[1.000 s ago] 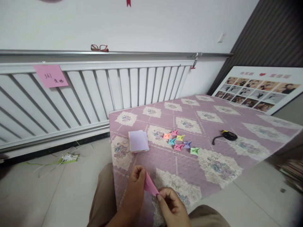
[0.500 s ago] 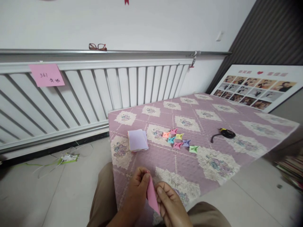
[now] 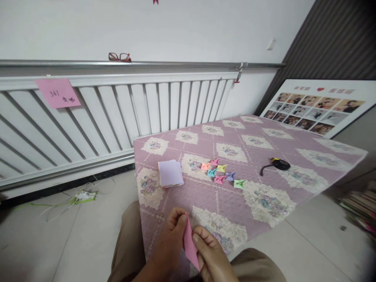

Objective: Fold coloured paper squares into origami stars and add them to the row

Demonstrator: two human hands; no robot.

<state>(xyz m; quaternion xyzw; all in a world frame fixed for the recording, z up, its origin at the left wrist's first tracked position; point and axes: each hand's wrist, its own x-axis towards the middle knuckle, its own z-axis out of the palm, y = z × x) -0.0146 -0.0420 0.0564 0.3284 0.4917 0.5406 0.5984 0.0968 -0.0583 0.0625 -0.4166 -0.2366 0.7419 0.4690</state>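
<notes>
A folded sheet of pink paper [image 3: 190,244] is held up between my hands, close to the front edge of the table. My left hand [image 3: 175,231] pinches its upper left end, the thumb lying along the fold. On the other side, my right hand [image 3: 209,248] grips the paper's right edge between thumb and fingers; part of that grip is hidden. Beyond my hands lies a square stack of coloured paper [image 3: 170,173] with a lilac sheet on top. To its right sit several small folded paper shapes [image 3: 219,179] in pink, orange, teal, yellow, purple and green.
A patterned purple tablecloth [image 3: 205,147] covers the table. A coiled black cable [image 3: 280,164] lies on the right. Behind stands a white radiator [image 3: 164,105] with a pink note [image 3: 58,93]; glasses [image 3: 119,57] rest on the pipe above. A photo board [image 3: 315,107] leans at the far right.
The view has shifted very slightly. Both hands keep hold of the pink paper, whose lower tip has moved slightly down and right.
</notes>
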